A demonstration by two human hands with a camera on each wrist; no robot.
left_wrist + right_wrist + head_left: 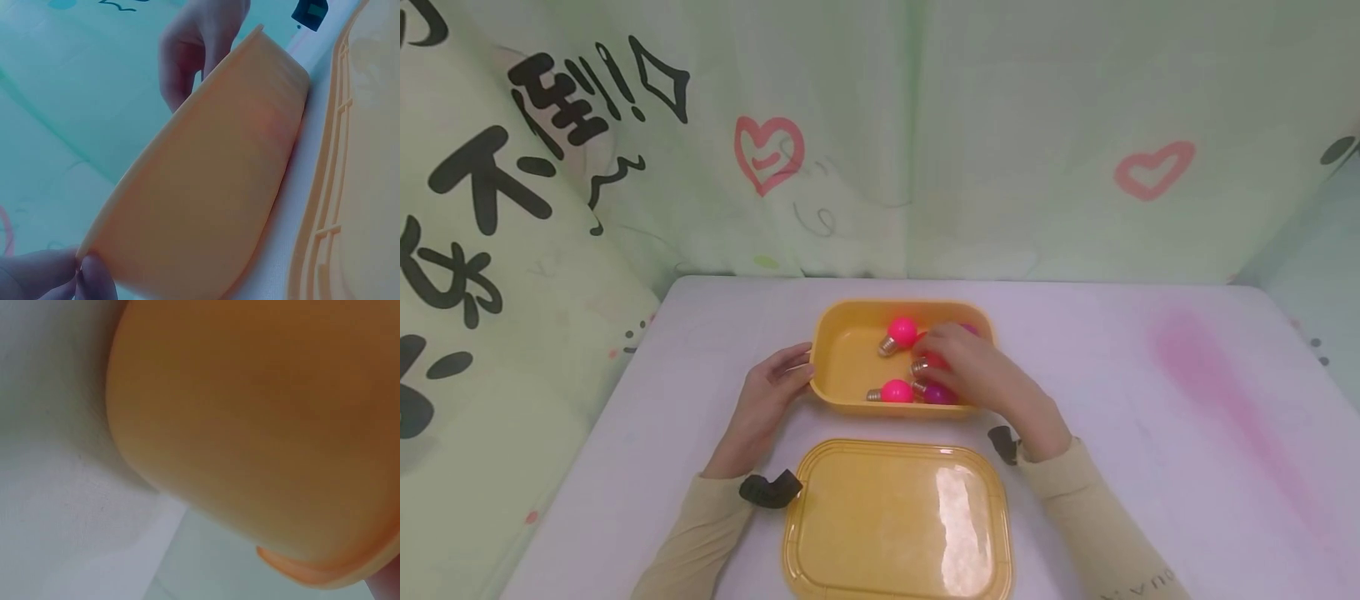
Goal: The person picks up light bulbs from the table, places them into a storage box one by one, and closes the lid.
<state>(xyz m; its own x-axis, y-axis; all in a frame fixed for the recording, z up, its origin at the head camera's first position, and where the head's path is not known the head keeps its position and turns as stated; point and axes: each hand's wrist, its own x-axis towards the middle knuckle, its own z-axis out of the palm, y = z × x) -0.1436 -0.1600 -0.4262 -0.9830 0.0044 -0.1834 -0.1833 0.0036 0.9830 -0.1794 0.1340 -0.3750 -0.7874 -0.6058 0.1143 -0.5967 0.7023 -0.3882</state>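
Observation:
A yellow plastic box lies open on the table, with several light bulbs inside. My left hand pinches its left rim between thumb and fingers, as the left wrist view shows. Over the right half of the box, my right hand reaches in, its fingers and thumb around a red bulb. Left of that hand lie a pink bulb at the back and another pink bulb by the front wall. Below the hand sits a purple bulb. The hand partly covers other bulbs at the right end.
A yellow lid lies flat on the white table, in front of the box and between the forearms. Dark wrist straps show at both sleeves. A printed curtain hangs behind the table and along its left side.

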